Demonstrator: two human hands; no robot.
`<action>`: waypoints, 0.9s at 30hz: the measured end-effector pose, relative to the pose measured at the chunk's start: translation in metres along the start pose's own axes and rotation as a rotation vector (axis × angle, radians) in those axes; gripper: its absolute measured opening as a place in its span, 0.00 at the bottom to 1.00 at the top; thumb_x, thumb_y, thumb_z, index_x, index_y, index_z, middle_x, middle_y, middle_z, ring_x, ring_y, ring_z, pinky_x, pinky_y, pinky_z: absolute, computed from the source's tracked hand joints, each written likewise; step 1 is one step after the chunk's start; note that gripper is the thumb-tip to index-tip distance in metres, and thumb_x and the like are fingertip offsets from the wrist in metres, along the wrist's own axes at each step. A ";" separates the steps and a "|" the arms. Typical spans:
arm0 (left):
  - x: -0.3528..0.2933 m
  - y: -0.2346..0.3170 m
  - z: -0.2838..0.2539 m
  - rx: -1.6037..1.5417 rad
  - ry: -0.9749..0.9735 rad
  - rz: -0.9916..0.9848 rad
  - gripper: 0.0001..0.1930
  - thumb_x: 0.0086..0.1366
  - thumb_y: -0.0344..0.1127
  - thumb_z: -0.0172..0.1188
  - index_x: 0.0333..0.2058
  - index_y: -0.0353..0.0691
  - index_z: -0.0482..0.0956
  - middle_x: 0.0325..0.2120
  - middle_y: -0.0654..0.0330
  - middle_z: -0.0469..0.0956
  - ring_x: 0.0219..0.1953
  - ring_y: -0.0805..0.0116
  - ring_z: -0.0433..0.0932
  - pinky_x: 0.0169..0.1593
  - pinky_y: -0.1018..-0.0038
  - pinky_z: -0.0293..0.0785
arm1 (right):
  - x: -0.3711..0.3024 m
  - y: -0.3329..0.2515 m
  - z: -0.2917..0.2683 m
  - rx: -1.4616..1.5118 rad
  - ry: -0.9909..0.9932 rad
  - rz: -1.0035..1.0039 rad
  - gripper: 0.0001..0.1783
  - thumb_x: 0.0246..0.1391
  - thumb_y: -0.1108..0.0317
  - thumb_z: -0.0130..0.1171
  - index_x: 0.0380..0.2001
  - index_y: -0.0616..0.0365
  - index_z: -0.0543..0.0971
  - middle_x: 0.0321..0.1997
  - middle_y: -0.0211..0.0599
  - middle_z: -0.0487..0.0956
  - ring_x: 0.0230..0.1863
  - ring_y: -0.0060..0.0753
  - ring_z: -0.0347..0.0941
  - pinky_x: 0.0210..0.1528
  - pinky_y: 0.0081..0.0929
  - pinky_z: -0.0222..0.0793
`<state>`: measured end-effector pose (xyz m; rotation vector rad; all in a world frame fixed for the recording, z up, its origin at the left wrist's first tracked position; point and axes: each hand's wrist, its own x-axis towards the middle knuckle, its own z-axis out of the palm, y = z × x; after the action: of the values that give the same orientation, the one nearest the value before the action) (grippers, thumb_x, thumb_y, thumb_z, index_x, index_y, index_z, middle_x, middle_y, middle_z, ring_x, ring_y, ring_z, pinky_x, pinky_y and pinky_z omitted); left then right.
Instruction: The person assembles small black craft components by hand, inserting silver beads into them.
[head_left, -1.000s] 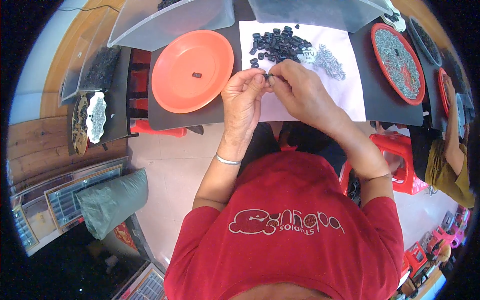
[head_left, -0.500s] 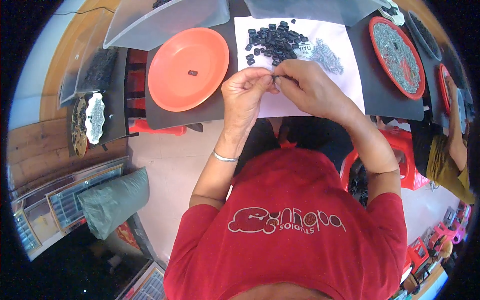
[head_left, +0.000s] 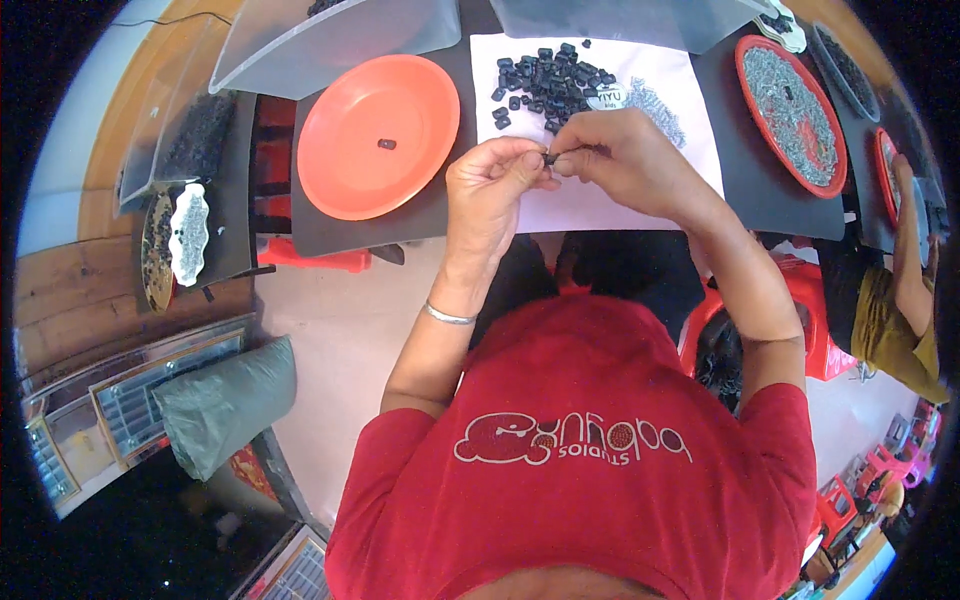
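Above the near edge of a white sheet (head_left: pixel 640 210), my two hands meet at the fingertips. My left hand (head_left: pixel 497 180) pinches a small black plastic part (head_left: pixel 549 158). The thumb and forefinger of my right hand (head_left: pixel 615 160) press together against that same part; whether they also hold a small metal piece is too small to tell. Just beyond the hands lies a heap of black plastic parts (head_left: pixel 550 80). Beside it, to the right, is a pile of small silvery metal pieces (head_left: pixel 655 112), with a round white label (head_left: pixel 608 97) between the two.
An orange-red basin (head_left: pixel 340 170) at left holds one dark part (head_left: pixel 387 144). Translucent bins (head_left: pixel 340 45) stand at the far edge. On the right, a red tray (head_left: pixel 744 75) carries many silvery pieces. Another person's arm (head_left: pixel 908 230) reaches in at far right.
My right hand has shifted slightly and its fingers have turned at the part, so more of the black part shows between the fingertips. My left hand stays nearly in place.
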<state>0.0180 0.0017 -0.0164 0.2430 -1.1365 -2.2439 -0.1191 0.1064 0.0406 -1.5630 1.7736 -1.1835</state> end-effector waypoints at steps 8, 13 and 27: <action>0.001 0.002 -0.004 -0.057 -0.032 -0.037 0.05 0.57 0.24 0.58 0.33 0.31 0.76 0.27 0.55 0.77 0.28 0.68 0.77 0.33 0.70 0.78 | 0.011 -0.002 -0.003 0.088 -0.056 0.165 0.05 0.44 0.73 0.59 0.27 0.63 0.79 0.17 0.32 0.76 0.20 0.20 0.72 0.23 0.21 0.67; 0.000 0.002 0.003 0.067 -0.020 0.008 0.04 0.57 0.22 0.56 0.32 0.30 0.76 0.28 0.54 0.77 0.29 0.68 0.78 0.33 0.71 0.79 | 0.011 0.002 0.002 -0.004 -0.026 0.119 0.06 0.43 0.71 0.59 0.26 0.62 0.80 0.16 0.35 0.76 0.20 0.21 0.72 0.23 0.21 0.67; -0.017 0.041 -0.004 0.646 0.146 0.288 0.08 0.55 0.19 0.56 0.35 0.31 0.75 0.31 0.59 0.75 0.32 0.69 0.78 0.37 0.79 0.75 | -0.039 -0.003 0.010 0.248 0.093 0.162 0.10 0.48 0.67 0.60 0.30 0.65 0.78 0.24 0.32 0.76 0.25 0.19 0.69 0.28 0.18 0.66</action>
<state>0.0508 -0.0093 0.0111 0.4578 -1.6663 -1.5333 -0.1010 0.1413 0.0314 -1.2181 1.7003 -1.3558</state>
